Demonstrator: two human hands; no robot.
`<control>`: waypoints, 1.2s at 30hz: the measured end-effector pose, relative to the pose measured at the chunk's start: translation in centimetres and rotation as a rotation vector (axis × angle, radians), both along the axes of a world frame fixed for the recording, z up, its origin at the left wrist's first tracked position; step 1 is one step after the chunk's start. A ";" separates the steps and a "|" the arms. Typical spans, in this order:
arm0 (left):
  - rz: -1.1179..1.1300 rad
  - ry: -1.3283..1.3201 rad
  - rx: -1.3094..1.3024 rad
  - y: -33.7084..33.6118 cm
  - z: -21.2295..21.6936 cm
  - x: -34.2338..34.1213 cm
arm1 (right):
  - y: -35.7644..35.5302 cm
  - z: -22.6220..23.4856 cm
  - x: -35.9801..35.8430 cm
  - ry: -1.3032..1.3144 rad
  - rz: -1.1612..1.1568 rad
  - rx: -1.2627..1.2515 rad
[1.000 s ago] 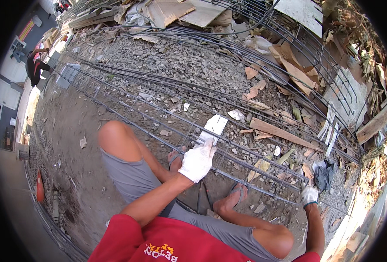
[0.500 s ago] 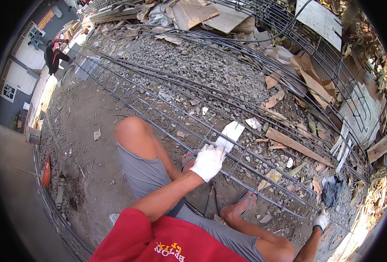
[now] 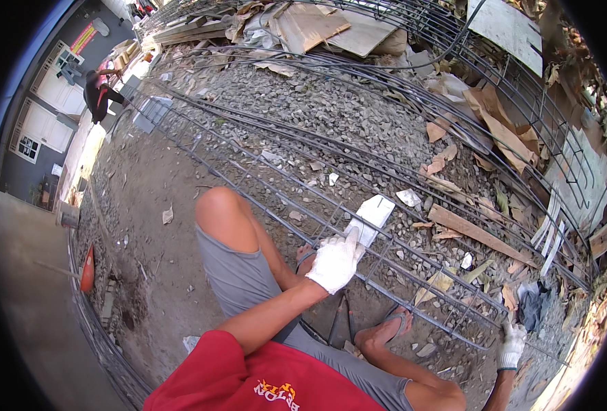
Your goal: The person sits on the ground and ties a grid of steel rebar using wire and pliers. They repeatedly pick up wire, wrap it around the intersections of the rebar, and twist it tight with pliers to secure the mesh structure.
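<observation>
A long, narrow rebar cage (image 3: 283, 198), made of thin steel bars with cross ties, runs diagonally in front of me from far left to near right. My left hand (image 3: 336, 264), in a white knit glove, is closed at the cage's near side bars. Its fingertips are beside a flat white piece (image 3: 373, 214) among the bars; the exact grip is partly hidden. My right hand (image 3: 513, 344), also gloved, is closed around a bar at the cage's right end. Pliers-like dark handles (image 3: 341, 318) are on the ground between my feet.
Loose rebar (image 3: 296, 130) lies beyond the cage on gravel (image 3: 331, 96). Wood boards (image 3: 303, 31), a plank (image 3: 481, 236) and another cage (image 3: 522, 89) lie farther off. A dark crumpled cloth (image 3: 533, 305) is by my right hand. A person (image 3: 98, 96) stands far left.
The whole view has shifted slightly, so things appear farther right and lower. My right hand has turned more upright at the cage end. My left hand stays by the white piece.
</observation>
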State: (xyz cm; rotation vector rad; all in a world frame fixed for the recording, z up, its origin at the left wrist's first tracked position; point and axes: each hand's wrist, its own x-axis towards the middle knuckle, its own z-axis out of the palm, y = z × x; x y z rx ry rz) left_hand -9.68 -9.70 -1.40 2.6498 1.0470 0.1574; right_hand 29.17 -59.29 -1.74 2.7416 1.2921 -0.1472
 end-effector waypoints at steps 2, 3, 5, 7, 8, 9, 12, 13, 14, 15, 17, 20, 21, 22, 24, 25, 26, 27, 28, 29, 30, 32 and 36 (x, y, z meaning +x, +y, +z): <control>-0.010 -0.012 0.000 -0.2 -0.2 0.1 | 1.3 0.7 -0.3 0.008 -0.014 0.034; -0.018 -0.027 0.029 -0.2 -0.1 0.2 | 1.2 1.0 -0.6 -0.009 -0.013 0.006; -0.034 -0.057 0.089 -0.1 -0.1 0.4 | 1.3 1.5 -0.6 -0.036 0.016 -0.026; -0.037 0.045 -0.046 0.0 0.6 1.5 | 0.1 0.9 -0.1 0.001 -0.020 -0.049; -0.039 0.096 -0.113 0.1 1.0 1.9 | -0.5 0.5 0.1 0.020 -0.038 -0.060; -0.030 0.110 -0.124 0.0 0.6 1.8 | -0.6 0.2 -0.3 0.053 -0.029 -0.062; 0.008 0.130 -0.193 0.3 -0.2 0.6 | 0.7 -0.4 -1.7 0.092 0.006 -0.034; -0.034 0.184 -0.148 -0.2 0.6 0.6 | 2.6 0.5 -3.0 0.090 0.040 -0.023; -0.043 0.217 -0.092 -0.8 1.4 0.9 | 3.6 1.1 -3.8 0.084 0.070 -0.017; -0.054 0.246 -0.033 -1.5 2.3 1.4 | 3.6 1.2 -4.0 -0.008 0.126 0.056; -0.053 0.299 -0.007 -2.8 4.6 3.0 | 3.2 1.3 -4.0 0.101 0.004 0.135; -0.208 0.040 0.254 -2.4 2.9 2.5 | 3.3 1.3 -4.0 0.190 -0.109 0.232; -0.232 -0.036 0.257 -1.8 1.7 2.0 | 4.1 2.0 -4.8 0.233 -0.139 0.240; -0.256 0.000 0.169 -1.0 1.3 1.6 | 4.5 2.3 -5.3 0.273 -0.177 0.248; -0.300 0.075 -0.013 1.0 1.0 0.9 | 4.5 2.1 -5.3 0.251 -0.135 0.224; -0.323 0.213 -0.052 1.6 1.8 1.3 | 4.9 3.1 -5.7 0.229 -0.119 0.195; -0.316 0.190 -0.036 1.9 1.6 0.9 | 5.3 3.5 -5.9 0.208 -0.102 0.166; -0.315 0.157 -0.009 2.5 1.5 0.7 | 2.9 2.4 -4.5 0.128 -0.120 0.086; -0.312 0.121 0.025 3.5 1.3 0.8 | -0.3 1.2 -2.5 0.243 -0.325 0.015; -0.305 0.109 -0.008 4.1 0.2 0.1 | -2.0 1.7 -2.0 0.163 -0.279 -0.022; -0.294 0.096 0.002 3.9 0.1 -0.4 | -2.7 2.4 -1.2 0.218 -0.359 -0.150; -0.320 0.047 0.024 3.7 0.2 0.3 | -10.1 -1.9 1.2 0.111 -0.299 -0.147; -0.381 0.066 0.033 2.2 2.3 1.0 | -5.5 -1.9 -1.6 0.114 -0.262 0.070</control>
